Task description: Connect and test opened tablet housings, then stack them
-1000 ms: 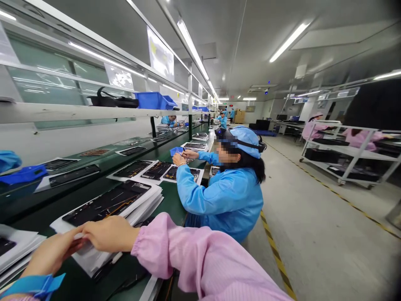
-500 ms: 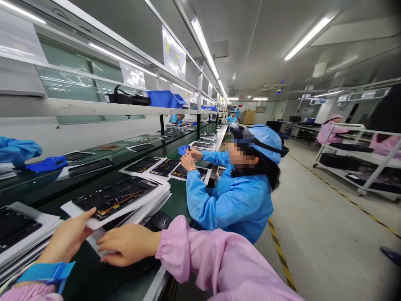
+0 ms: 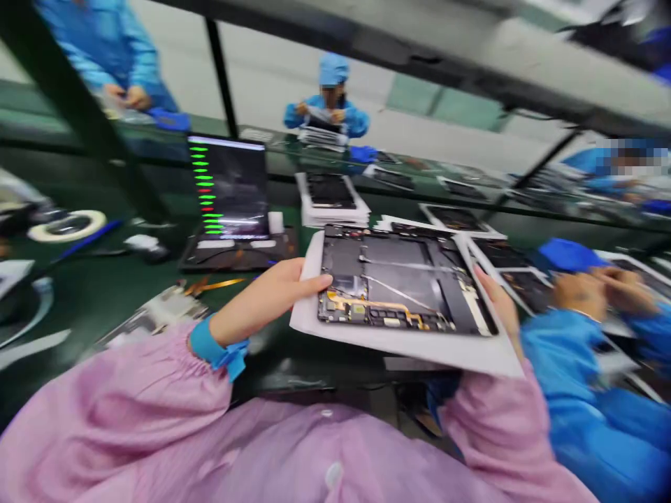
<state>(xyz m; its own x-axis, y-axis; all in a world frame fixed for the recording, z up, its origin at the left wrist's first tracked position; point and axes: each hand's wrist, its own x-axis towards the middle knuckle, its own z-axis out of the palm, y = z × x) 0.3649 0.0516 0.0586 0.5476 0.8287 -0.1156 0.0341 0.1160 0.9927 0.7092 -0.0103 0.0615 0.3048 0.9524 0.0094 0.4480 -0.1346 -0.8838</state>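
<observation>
I hold a white tray (image 3: 398,346) carrying an opened tablet chassis (image 3: 403,283) with exposed boards and a copper flex cable, lifted over the green bench. My left hand (image 3: 267,297), blue wrist strap at the cuff, grips the tray's left edge with the thumb on top. My right hand (image 3: 498,304) grips its right edge; only a few fingers show past the tray. Both sleeves are pink.
A lit test screen with green bars (image 3: 231,185) stands behind on a dock. A stack of trays (image 3: 330,199) lies beyond it. A tape roll (image 3: 66,225) sits far left. A blue-coated co-worker (image 3: 587,335) works at right; other people (image 3: 328,105) sit across the line.
My head has swung from looking down the line to facing the bench. Both hands have lifted one tray with a tablet chassis off the stack and brought it in front of me.
</observation>
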